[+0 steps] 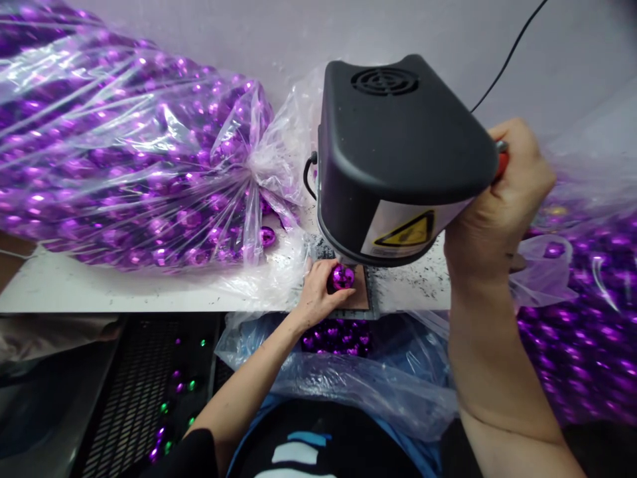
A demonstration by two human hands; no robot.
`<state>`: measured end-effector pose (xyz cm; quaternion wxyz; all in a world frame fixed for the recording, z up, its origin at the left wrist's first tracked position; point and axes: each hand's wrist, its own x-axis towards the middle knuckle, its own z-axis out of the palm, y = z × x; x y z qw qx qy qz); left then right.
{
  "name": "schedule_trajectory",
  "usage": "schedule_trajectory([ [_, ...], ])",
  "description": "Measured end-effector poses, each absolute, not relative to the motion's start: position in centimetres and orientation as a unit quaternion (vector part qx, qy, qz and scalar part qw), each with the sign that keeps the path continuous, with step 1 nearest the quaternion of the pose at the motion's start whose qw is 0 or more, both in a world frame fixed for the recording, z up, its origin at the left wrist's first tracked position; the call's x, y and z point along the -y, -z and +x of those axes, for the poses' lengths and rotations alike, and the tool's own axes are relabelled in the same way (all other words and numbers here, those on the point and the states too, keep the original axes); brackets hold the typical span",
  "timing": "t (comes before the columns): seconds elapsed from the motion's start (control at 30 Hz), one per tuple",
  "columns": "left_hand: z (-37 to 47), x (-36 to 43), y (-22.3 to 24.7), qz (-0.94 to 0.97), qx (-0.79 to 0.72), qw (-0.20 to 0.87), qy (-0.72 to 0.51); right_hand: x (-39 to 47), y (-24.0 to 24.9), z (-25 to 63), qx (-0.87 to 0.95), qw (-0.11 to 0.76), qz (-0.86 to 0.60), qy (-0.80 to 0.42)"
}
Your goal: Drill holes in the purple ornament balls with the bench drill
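A shiny purple faceted ball (343,277) is pinched in my left hand (318,289), over a small brown board (359,295) beneath the machine head. My right hand (517,179) is wrapped round a red-tipped handle (502,163) on the side of the black bench drill press (398,146). The machine's housing carries a yellow warning label and hides most of its lower end. Just below the table edge, more purple balls (338,337) lie in a clear plastic bag on my lap.
A large tied plastic bag of purple balls (124,153) fills the left of the white table (149,289). Another bag of purple balls (592,332) stands at the right. Dark shavings lie around the machine's base. Below left, a black crate (134,378) has loose purple and green balls near it.
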<state>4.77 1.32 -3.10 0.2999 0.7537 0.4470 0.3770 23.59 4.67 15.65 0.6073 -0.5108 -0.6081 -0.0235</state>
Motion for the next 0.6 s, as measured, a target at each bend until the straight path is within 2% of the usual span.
schedule_trajectory([
  [0.17, 4.8, -1.3, 3.6, 0.752, -0.449, 0.301, -0.376, -3.2, -15.1, 23.3, 0.606, 0.597, -0.516, 0.102],
  [0.3, 4.9, -1.2, 3.7, 0.748, -0.447, 0.315, -0.376, -1.0, -12.5, 23.2, 0.588, 0.642, -0.456, 0.184],
  [0.43, 4.9, -1.1, 3.5, 0.744, -0.446, 0.332, -0.371, 0.5, -9.9, 23.4, 0.602, 0.662, -0.401, 0.196],
  [0.6, 4.9, -0.9, 3.2, 0.740, -0.447, 0.345, -0.366, 0.4, -9.5, 23.6, 0.645, 0.645, -0.366, 0.184],
])
